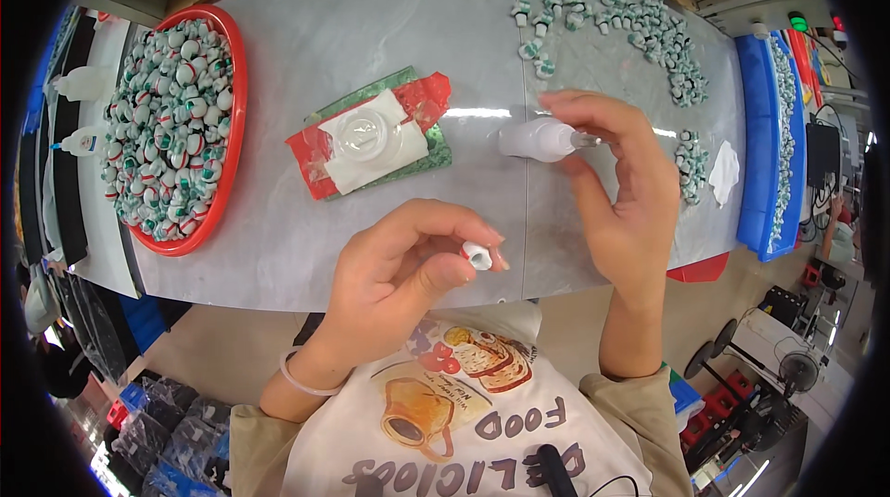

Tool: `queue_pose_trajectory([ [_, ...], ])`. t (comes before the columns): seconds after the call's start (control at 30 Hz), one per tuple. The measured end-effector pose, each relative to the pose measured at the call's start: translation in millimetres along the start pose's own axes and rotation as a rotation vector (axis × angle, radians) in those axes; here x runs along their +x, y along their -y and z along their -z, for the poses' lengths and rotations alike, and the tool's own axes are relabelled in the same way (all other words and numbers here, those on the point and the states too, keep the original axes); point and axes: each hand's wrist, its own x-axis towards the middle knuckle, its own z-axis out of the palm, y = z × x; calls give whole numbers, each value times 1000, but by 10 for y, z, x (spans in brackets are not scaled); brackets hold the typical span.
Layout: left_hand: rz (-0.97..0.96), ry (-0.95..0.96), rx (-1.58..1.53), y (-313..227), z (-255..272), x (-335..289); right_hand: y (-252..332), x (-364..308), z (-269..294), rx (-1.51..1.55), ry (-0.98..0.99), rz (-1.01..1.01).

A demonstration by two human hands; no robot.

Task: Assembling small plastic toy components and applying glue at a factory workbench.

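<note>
Between the thumb and fingertips of my left hand (394,265) is a small white and red hollow cap-like piece (476,256), its opening visible. My right hand (630,186) curves around a white squeeze bottle (540,140) with a thin metal tip, thumb and fingers spread apart. A gap shows between the index finger and the bottle; the thumb is close to its near side. Left of the bottle, a clear round dish (362,133) sits on folded white paper (406,156), over red wrapping (315,172) and a green slab (375,87).
On the left stands a red basin (239,98) heaped with small white, green and red pieces. Many similar pieces (663,38) lie scattered at the far right, near a crumpled white tissue (724,172). A blue tray (756,126) lines the table's right side.
</note>
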Motion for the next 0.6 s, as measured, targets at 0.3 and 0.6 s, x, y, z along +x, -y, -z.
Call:
queue_pose_trajectory([
  [0.3, 28, 18, 3, -17, 2, 15, -169, 174, 21, -579, 11, 274],
  [0.6, -15, -62, 29, -17, -49, 12, 40, -183, 130, -285, -213, -136],
])
